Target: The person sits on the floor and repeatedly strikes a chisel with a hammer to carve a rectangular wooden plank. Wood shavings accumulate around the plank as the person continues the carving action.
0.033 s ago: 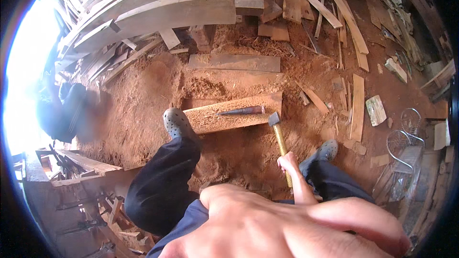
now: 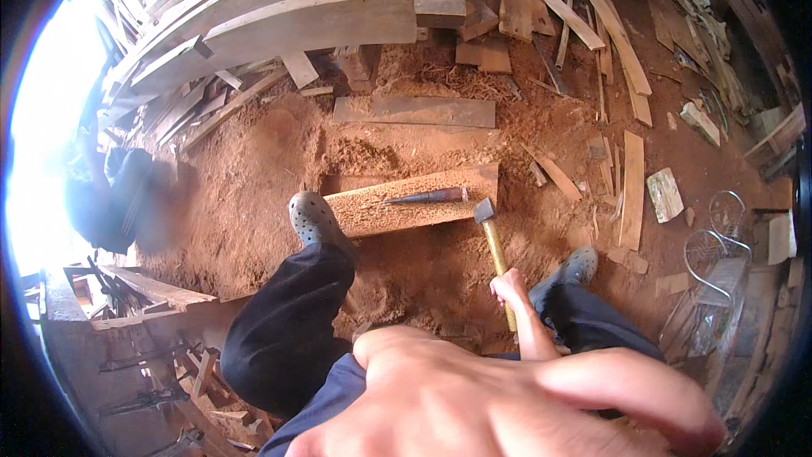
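My right hand is closed round the wooden handle of a hammer, whose dark head sits just above and right of it, beside the lower right end of a pale board. This board lies slanted on the reddish dirt, speckled with rough chips. On it rests a long pointed metal tool with a dark handle, lying flat. My left foot in a grey clog is at the board's left end; my right foot is right of the hammer. My left hand is out of sight.
Stacked planks span the back; loose boards and another plank lie on the ground. At right are wire items and a pale block. A dark bundle sits by the bright left opening. Timber fills the lower left.
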Demonstrator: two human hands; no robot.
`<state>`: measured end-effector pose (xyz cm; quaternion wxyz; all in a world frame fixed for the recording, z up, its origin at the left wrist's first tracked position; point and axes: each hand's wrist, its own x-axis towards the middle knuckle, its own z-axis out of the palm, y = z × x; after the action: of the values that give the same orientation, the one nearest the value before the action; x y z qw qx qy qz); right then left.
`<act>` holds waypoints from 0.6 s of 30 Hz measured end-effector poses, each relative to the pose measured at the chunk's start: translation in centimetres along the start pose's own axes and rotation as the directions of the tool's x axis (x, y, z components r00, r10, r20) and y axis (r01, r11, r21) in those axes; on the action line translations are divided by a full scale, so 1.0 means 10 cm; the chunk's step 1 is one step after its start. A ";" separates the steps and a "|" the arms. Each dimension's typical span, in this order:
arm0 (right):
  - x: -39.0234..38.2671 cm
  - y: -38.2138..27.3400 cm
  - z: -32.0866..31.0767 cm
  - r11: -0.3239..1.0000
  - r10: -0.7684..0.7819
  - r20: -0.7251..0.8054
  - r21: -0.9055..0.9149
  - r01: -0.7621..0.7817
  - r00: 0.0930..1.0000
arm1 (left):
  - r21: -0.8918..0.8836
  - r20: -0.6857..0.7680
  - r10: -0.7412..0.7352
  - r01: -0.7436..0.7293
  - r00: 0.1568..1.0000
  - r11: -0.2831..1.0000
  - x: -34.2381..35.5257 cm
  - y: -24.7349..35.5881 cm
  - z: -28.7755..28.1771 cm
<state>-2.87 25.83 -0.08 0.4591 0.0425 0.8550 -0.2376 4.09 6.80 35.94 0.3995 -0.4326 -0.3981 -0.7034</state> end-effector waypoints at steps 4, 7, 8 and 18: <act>0.02 0.02 -0.03 1.000 0.001 0.000 -0.014 -0.001 1.000 | -0.024 0.002 -0.003 0.003 1.000 1.000 -0.01 -0.04 0.16; -0.06 0.01 0.03 1.000 -0.006 0.010 -0.031 0.006 1.000 | -0.021 0.007 -0.024 0.024 1.000 0.999 0.01 -0.07 0.28; -0.05 -0.01 0.05 0.999 -0.010 0.018 -0.049 0.011 1.000 | -0.012 0.008 -0.034 0.034 0.999 0.999 0.02 -0.10 0.32; 0.18 0.03 -0.01 0.994 -0.112 -0.044 -0.007 0.112 0.993 | 0.757 0.397 -0.880 0.450 0.260 0.474 -0.34 -1.06 0.60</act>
<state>-3.89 25.85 -1.56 0.4259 -0.0014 0.8666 -0.2602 -2.71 16.79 32.36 -0.0663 -0.3386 -0.8384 -0.4220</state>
